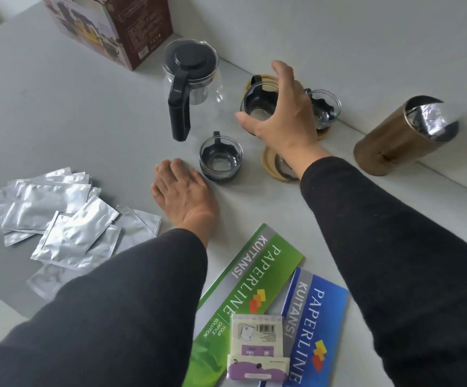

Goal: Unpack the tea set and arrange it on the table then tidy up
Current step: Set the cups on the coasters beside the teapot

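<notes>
A glass teapot (192, 88) with a black lid and handle stands at the back of the grey table (59, 113). Three glass cups with black holders are out: one (220, 160) in front, one (259, 103) under my right hand, one (324, 107) further right. My right hand (279, 110) spreads over the middle cup, fingers around its rim, thumb on its near side. Wooden coasters (271, 164) lie beneath my wrist. My left hand (183, 191) rests flat on the table beside the front cup, holding nothing. The tea set's brown box (126, 26) stands at the back.
A pile of several silver foil sachets (59, 219) lies at the left. A bronze canister (400, 135) lies on its side against the wall at the right. Green and blue Paperline booklets (254, 277) and a small packet (257, 347) lie near the front edge.
</notes>
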The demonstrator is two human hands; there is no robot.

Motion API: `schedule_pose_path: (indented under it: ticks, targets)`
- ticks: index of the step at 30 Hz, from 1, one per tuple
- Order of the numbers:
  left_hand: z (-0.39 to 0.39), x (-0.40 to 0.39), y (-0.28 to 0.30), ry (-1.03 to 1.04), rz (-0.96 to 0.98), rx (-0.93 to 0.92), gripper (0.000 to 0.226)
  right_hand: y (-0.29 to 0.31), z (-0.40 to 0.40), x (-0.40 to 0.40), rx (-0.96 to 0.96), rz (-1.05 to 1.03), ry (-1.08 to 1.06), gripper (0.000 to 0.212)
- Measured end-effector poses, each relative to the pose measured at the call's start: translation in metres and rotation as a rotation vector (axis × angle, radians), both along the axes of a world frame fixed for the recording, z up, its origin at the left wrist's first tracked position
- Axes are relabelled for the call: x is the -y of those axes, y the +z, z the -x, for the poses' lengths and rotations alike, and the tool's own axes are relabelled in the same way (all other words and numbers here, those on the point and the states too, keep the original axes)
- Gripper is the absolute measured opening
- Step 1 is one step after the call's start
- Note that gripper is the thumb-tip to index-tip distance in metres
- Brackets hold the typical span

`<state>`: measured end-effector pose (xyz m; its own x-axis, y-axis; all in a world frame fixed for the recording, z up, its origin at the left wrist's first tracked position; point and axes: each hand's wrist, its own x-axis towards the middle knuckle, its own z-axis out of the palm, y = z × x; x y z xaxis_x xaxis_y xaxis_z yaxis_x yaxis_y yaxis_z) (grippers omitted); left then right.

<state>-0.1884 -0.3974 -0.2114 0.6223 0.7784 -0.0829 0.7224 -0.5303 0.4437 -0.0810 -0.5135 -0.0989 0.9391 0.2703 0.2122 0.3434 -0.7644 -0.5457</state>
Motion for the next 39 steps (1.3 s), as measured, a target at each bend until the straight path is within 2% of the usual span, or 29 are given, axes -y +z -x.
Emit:
schedule_pose_path:
  ticks: [6,11,17,24,30,34,36,39]
  targets:
    - [0.002,-0.001,0.002,-0.025,0.019,-0.003,0.039,0.002,0.059,0.03,0.037,-0.045,0.005,0.088]
    - [0.004,-0.003,0.001,-0.046,0.019,0.02,0.038,-0.018,0.107,0.044,-0.083,0.024,0.059,0.087]
    - [0.005,-0.003,0.001,-0.046,0.023,0.046,0.037,-0.041,0.123,0.046,-0.186,0.038,0.062,0.086]
    - [0.004,-0.005,-0.001,-0.05,0.025,0.047,0.037,-0.05,0.119,0.049,-0.228,0.062,0.063,0.087]
    - [0.003,-0.004,-0.002,-0.038,0.02,0.058,0.036,-0.038,0.099,0.035,0.112,0.035,0.113,0.063]
    - [0.002,-0.004,-0.003,-0.037,0.008,0.06,0.035,-0.03,0.061,0.02,0.213,0.017,0.102,0.049]
    - [0.001,-0.004,-0.004,-0.026,-0.003,0.048,0.034,-0.025,0.037,0.015,0.191,0.021,0.067,0.044]
    - [0.0,-0.003,-0.005,-0.012,-0.016,0.037,0.03,-0.022,-0.002,0.006,0.056,0.083,0.008,0.05]
